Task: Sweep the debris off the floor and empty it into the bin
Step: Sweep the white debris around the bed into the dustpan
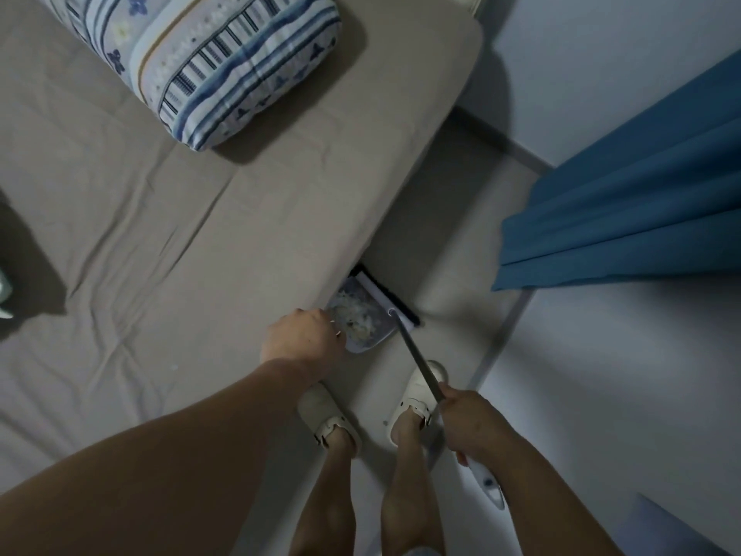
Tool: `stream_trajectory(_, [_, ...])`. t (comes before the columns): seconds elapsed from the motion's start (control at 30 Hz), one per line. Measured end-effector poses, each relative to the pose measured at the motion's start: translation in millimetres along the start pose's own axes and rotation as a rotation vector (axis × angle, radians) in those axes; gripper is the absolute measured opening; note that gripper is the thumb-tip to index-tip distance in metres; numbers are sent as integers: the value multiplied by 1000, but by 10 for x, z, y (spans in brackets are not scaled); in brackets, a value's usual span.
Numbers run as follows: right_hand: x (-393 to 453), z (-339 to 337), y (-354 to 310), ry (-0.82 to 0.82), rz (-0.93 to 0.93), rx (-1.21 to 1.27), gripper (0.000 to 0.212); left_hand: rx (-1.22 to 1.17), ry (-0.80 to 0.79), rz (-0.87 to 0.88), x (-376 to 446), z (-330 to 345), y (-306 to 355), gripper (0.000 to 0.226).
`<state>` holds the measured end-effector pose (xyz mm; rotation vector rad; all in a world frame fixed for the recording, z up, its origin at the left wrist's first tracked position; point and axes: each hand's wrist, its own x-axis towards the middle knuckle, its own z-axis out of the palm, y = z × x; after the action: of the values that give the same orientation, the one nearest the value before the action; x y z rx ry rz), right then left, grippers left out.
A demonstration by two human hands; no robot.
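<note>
**Loaded pan at left fingertips; broom head just beyond it**

Left hand: fist curled, knuckles up. Fingers appear closed over the near end of the pale grey-blue plastic dustpan; the handle itself is hidden under the hand, so the grip is inferred.

Debris: pale crumbly debris pile lies inside the pan, just ahead and right of the left fingertips, at the edge of the beige-sheeted mattress.

Right hand: fingers wrapped tight around the thin grey metal broom pole. The pole's long axis runs from this hand up and leftward to the white broom head with dark bristles, which touches the pan's far lip.

Judgement: sweeping looks nearly done. The left hand is nearer the load; the lift should keep the pan level. No bin in view.
</note>
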<state>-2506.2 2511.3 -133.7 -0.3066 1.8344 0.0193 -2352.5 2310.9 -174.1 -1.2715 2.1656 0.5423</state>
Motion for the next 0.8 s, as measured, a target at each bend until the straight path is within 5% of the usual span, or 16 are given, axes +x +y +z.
stream_trajectory(0.07, [-116,-45,110,-7,-4,95,45,4,-9,8,-34,-15,11,38])
stream_trajectory(0.17, [-265,-206,310,-2,150,732,34,18,-14,7,-84,-27,-27,39])
stream_trajectory(0.23, [-289,-337,411,26,188,941,33,59,6,-5,-129,1,-54,39])
stream_trajectory(0.5, [270,-1270,525,330,256,1063,22,105,50,54,-184,-118,326,25])
stream_trajectory(0.8, [795,-2529,870,470,250,1069,20,66,110,94,281,-297,987,25])
